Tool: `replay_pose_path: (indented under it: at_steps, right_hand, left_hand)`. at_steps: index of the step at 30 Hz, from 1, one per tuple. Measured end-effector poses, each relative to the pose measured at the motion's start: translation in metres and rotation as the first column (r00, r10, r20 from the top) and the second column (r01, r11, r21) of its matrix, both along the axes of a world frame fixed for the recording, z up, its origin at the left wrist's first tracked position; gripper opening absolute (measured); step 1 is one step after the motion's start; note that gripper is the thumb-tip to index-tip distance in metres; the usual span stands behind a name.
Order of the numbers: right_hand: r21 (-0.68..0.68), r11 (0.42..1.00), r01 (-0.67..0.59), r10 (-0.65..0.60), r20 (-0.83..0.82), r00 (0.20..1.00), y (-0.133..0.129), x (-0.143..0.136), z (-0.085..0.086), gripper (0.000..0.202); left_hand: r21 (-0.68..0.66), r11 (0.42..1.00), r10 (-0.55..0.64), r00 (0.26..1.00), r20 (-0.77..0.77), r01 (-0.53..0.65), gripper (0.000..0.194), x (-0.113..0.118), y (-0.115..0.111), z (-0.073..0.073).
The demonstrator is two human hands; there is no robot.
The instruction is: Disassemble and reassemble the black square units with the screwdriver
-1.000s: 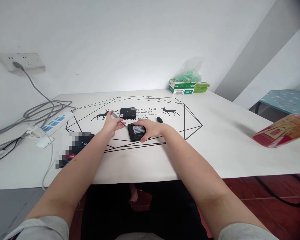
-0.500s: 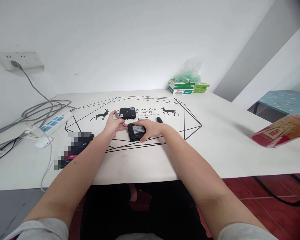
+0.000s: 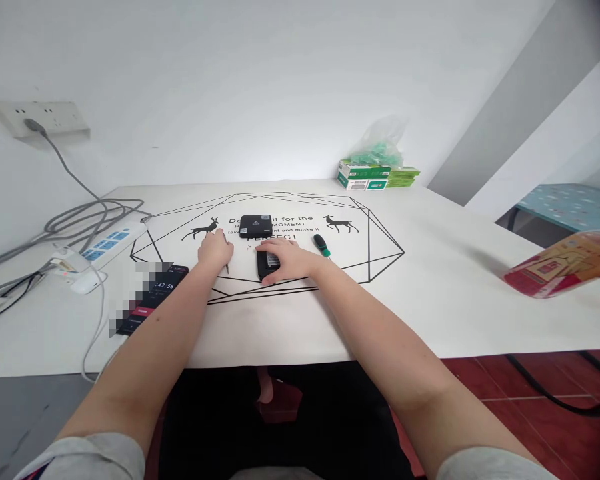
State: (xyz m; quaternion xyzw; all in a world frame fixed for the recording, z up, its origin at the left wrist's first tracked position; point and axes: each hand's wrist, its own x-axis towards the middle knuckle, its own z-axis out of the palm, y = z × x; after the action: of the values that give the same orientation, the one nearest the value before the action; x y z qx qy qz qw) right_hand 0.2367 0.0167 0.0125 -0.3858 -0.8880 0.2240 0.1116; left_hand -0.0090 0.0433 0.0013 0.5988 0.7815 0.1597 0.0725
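My left hand (image 3: 216,251) rests low over the table with its fingers closed. A thin metal tool, which looks like tweezers (image 3: 227,269), pokes out beneath it, tip toward me; the rest is covered. My right hand (image 3: 293,259) spans a small black square device (image 3: 264,270), thumb at the near edge and fingers over the far side, hiding most of its white label. Beyond both hands lies a flat black square piece (image 3: 255,227) with small stickers. To the right of my right hand is a screwdriver (image 3: 322,245) with a green and black handle.
A phone (image 3: 155,297) with a lit screen lies by my left forearm. Further left are a power strip (image 3: 111,245) and coiled grey cables (image 3: 83,212). Green and white boxes (image 3: 365,175) with a plastic bag stand at the back. An orange-red package (image 3: 555,263) sits at the right.
My left hand has drawn away from the device to the left and lowered the metal tool toward the tabletop. My right hand stays on the device, covering more of its label.
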Motion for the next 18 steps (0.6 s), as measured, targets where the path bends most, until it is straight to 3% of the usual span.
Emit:
replay_pose_path:
  at_steps: [4,6,8,10,11,13,18]
  right_hand:
    - [0.033,0.999,0.004,-0.004,0.017,1.0,-0.002,-0.007,-0.002,0.093]
    - [0.022,1.0,0.008,-0.008,0.008,1.0,-0.002,-0.006,-0.002,0.094]
    - [0.008,1.0,0.015,-0.015,-0.008,1.0,-0.002,-0.004,0.0,0.093]
    - [-0.005,1.0,0.027,-0.027,-0.022,0.999,-0.001,-0.001,0.002,0.089]
    - [-0.009,0.999,0.036,-0.036,-0.026,0.999,-0.001,0.0,0.002,0.087]
    - [-0.023,0.998,0.058,-0.058,-0.035,0.998,-0.001,0.001,0.004,0.081]
    - [-0.051,0.996,0.067,-0.071,-0.079,0.994,0.002,0.001,0.004,0.07]
  left_hand:
    - [0.083,0.994,-0.066,0.991,-0.119,0.076,0.053,0.007,-0.005,0.002]
    - [0.116,0.956,-0.257,0.959,-0.118,0.271,0.059,0.01,-0.011,0.005]
    - [0.074,0.832,-0.547,0.836,-0.05,0.549,0.069,0.01,-0.017,0.008]
    - [-0.018,0.699,-0.713,0.699,0.058,0.715,0.091,0.01,-0.024,0.009]
    - [-0.061,0.659,-0.742,0.661,0.114,0.75,0.104,0.01,-0.026,0.008]
    - [-0.112,0.633,-0.74,0.642,0.201,0.766,0.127,0.011,-0.03,0.006]
    - [-0.067,0.674,-0.7,0.665,0.26,0.736,0.154,0.021,-0.03,-0.001]
